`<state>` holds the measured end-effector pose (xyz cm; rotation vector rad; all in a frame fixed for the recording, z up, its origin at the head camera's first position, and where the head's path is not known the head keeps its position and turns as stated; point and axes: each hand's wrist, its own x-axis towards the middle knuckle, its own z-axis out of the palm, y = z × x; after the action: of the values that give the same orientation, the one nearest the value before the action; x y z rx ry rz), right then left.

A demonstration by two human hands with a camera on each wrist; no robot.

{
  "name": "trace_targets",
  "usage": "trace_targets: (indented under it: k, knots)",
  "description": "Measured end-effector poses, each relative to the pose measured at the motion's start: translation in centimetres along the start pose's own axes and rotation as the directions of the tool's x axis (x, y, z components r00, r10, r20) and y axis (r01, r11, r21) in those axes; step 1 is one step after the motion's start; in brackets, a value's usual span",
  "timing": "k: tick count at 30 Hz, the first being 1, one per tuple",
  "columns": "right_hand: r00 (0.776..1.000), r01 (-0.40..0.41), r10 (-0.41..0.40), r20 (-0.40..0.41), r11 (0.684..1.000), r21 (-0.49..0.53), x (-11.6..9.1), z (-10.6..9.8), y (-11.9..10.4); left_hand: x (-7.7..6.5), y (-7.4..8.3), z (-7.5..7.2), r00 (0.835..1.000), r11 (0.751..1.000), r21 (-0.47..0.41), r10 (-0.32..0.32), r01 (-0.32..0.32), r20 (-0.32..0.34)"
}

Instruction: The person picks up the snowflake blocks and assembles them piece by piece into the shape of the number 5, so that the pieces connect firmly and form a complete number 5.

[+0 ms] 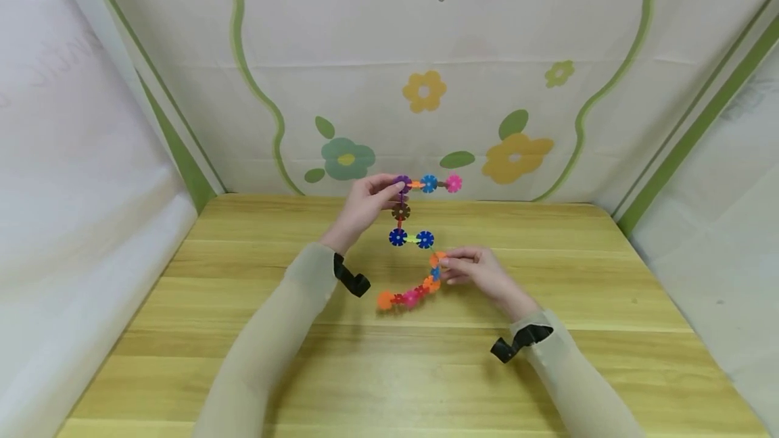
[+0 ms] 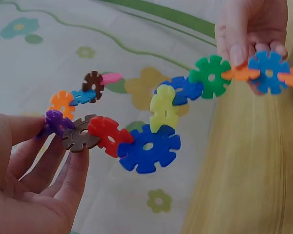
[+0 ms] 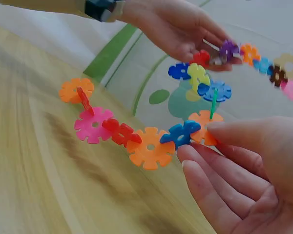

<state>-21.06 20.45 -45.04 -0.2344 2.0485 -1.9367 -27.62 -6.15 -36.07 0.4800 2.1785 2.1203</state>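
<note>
A chain of notched plastic snowflake discs (image 1: 398,238) in many colours hangs in an S-like shape above the table. My left hand (image 1: 365,205) pinches a purple disc (image 2: 56,122) in its upper part, with a brown disc (image 2: 82,134) by the fingertips. From there a short row runs right to a pink disc (image 1: 454,183). Lower down on the right, my right hand (image 1: 482,273) pinches an orange disc (image 3: 198,134) between thumb and fingers. A green disc (image 2: 211,76) links it to the blue and yellow ones. The lower tail curves left to another orange disc (image 1: 385,300).
The wooden table (image 1: 426,377) lies under both hands. Behind it hangs a white cloth (image 1: 365,39) printed with flowers and leaves, and similar cloth walls (image 1: 79,174) stand at the sides. A black strap (image 1: 351,277) with a loose end is on each wrist.
</note>
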Motion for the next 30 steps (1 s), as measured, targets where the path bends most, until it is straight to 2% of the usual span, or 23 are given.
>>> trace_targets:
  k: [3,6,10,13,23,30]
  knots:
    - [1.0,-0.027,0.027,-0.015,0.999,0.018,-0.4,0.0,0.2,0.9,-1.2,0.0,0.998,0.999,-0.01,-0.05,0.05,0.023]
    - [0.998,-0.056,0.057,-0.027,0.998,0.036,-0.6,-0.1,0.6,1.6,-2.6,0.0,0.994,0.992,-0.061,-0.106,0.108,0.038]
    - [0.996,-0.075,0.077,-0.049,0.996,0.058,-0.7,-0.4,1.2,1.9,-4.6,-0.1,0.986,0.976,-0.143,-0.161,0.167,0.053]
    - [0.995,-0.081,0.084,-0.061,0.995,0.057,-0.7,-0.6,1.5,2.0,-6.0,-0.2,0.982,0.969,-0.165,-0.179,0.186,0.052]
    - [0.976,-0.19,0.195,-0.096,0.98,0.055,-0.1,-0.3,1.9,2.1,-10.0,-0.7,0.963,0.957,-0.105,-0.269,0.269,0.02]
    - [0.977,-0.188,0.189,-0.1,0.982,0.024,0.0,-0.1,1.9,1.9,-10.9,-0.8,0.959,0.957,-0.059,-0.284,0.283,-0.008]
